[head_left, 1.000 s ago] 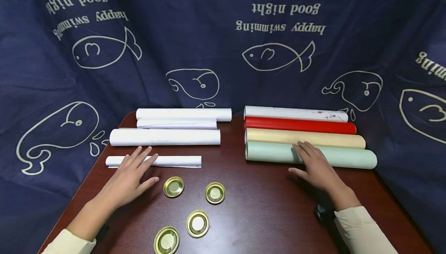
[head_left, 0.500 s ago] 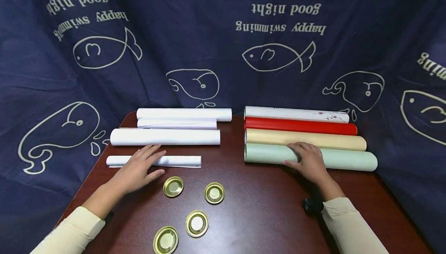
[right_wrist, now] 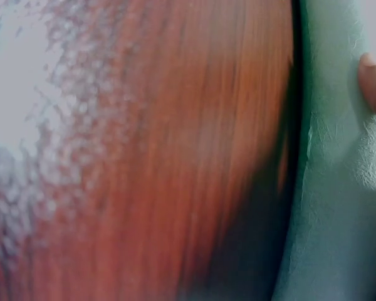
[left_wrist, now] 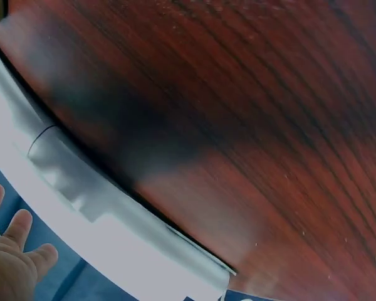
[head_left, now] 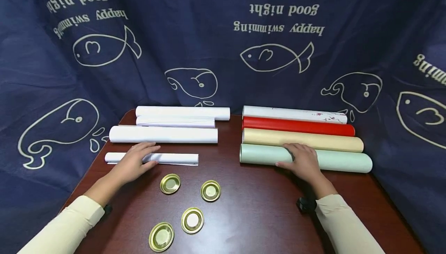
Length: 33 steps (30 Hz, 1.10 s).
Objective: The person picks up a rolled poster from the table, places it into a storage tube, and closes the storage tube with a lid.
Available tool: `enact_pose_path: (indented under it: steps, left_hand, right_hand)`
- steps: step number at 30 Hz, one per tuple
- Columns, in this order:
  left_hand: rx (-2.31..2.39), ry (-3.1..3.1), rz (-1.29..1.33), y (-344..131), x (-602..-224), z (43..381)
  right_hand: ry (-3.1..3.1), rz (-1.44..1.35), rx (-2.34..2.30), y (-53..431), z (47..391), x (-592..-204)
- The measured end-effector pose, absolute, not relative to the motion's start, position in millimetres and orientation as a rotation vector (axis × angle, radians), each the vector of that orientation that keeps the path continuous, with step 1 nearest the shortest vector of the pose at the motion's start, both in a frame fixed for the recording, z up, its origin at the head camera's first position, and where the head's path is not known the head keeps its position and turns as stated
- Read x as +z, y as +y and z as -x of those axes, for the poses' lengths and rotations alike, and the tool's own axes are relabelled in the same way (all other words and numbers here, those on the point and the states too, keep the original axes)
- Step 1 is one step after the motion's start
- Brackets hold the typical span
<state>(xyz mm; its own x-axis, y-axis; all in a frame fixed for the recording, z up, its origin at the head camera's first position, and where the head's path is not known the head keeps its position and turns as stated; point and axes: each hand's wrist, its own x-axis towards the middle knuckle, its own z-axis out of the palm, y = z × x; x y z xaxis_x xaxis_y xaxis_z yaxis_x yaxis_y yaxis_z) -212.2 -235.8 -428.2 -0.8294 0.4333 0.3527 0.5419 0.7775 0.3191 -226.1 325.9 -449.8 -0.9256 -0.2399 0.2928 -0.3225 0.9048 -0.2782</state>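
My left hand point(head_left: 134, 163) is held over a thin white paper roll point(head_left: 177, 158), its fingers spread and loosely extended. In the left wrist view those fingers point(left_wrist: 15, 232) appear beyond the white roll, apart from it, with a shadow on the paper. Farther right, my right hand point(head_left: 302, 161) lies across a pale green roll point(head_left: 343, 161), fingers bent over its far side and thumb on the near side. The right wrist view has the thumb point(right_wrist: 375, 84) against the green surface; the other fingers are mostly hidden there.
Behind the left hand lie a thicker white roll point(head_left: 163, 134) and two more white rolls. Beige point(head_left: 327, 141), red point(head_left: 299, 126) and flower-printed white point(head_left: 278, 112) rolls lie behind the green one. Several gold lids point(head_left: 192, 220) sit on the brown table point(head_left: 251, 215) before a navy curtain point(head_left: 223, 52).
My right hand has moved left and closed over the green roll, which has shifted slightly left and toward me. My left hand has settled lower over the thin white roll, its fingers drawn closer together.
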Motion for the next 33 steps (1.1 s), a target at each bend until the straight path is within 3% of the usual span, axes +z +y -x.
enact_pose_path:
  steps: [19,33]
  left_hand:
    - [-0.603,-2.814,0.68,-240,-451,228]
    - [-0.614,-2.809,0.576,-237,-451,219]
  right_hand:
    - [-2.881,-0.404,0.403,315,216,-447]
    - [-2.955,-0.461,0.338,311,212,-436]
